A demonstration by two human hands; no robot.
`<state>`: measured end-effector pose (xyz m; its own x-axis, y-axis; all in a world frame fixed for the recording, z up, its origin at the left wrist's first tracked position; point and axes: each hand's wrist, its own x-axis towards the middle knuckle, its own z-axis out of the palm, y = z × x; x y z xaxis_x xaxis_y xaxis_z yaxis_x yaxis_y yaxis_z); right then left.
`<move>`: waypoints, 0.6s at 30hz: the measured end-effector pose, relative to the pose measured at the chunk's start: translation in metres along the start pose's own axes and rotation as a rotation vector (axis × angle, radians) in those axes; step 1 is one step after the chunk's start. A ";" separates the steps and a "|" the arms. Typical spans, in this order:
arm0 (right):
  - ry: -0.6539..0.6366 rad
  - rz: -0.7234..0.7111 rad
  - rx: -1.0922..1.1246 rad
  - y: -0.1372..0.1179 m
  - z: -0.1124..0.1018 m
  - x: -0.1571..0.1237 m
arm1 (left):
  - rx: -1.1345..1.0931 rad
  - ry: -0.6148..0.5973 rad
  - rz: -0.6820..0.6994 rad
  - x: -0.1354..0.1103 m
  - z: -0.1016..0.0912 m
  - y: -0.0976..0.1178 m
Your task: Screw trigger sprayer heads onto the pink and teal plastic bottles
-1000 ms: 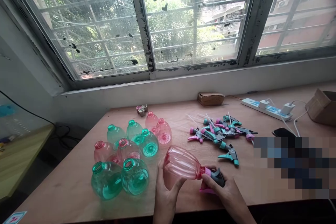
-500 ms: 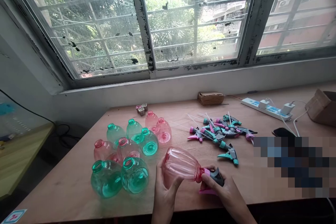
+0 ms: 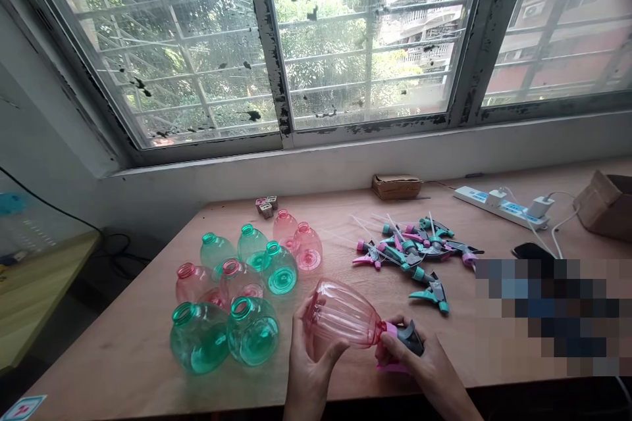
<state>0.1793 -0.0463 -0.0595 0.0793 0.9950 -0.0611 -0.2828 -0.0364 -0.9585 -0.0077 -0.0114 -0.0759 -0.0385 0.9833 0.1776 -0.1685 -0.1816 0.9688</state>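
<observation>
A clear pink spray bottle (image 3: 345,312) lies sideways in the air above the front of the table. My left hand (image 3: 311,355) is wrapped round its wide base end. At the neck, my right hand (image 3: 407,352) grips a pink and dark grey trigger spray head (image 3: 409,337), which meets the bottle's mouth; whether its collar is threaded on cannot be seen. Fingers hide part of the collar and the pink trigger. To the left stand several open-necked green bottles (image 3: 254,332) and pink bottles (image 3: 307,247). Beyond my right hand lies a green and grey spray head (image 3: 432,293).
Several loose spray heads with thin tubes (image 3: 409,243) are heaped mid-table. A power strip (image 3: 501,206) with plugs, a phone (image 3: 533,250) and a cardboard box (image 3: 607,204) sit at the right. A brown package (image 3: 396,187) and small blocks (image 3: 266,207) are near the wall.
The bottle and both hands have shifted very slightly. My right fingers have changed position a little at the spray head's collar. Both hands keep their grip.
</observation>
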 end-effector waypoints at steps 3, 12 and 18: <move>0.027 0.018 0.043 0.002 -0.002 0.002 | 0.048 -0.022 0.013 -0.001 0.003 0.009; 0.000 -0.019 -0.047 0.006 -0.004 0.003 | -0.109 0.067 0.001 -0.003 0.008 0.020; -0.068 0.042 0.112 0.000 -0.009 -0.004 | -0.059 0.004 0.014 -0.012 0.013 0.032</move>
<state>0.1871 -0.0507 -0.0620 0.0011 0.9970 -0.0775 -0.3900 -0.0710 -0.9181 -0.0001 -0.0287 -0.0451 -0.0450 0.9807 0.1902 -0.2254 -0.1954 0.9545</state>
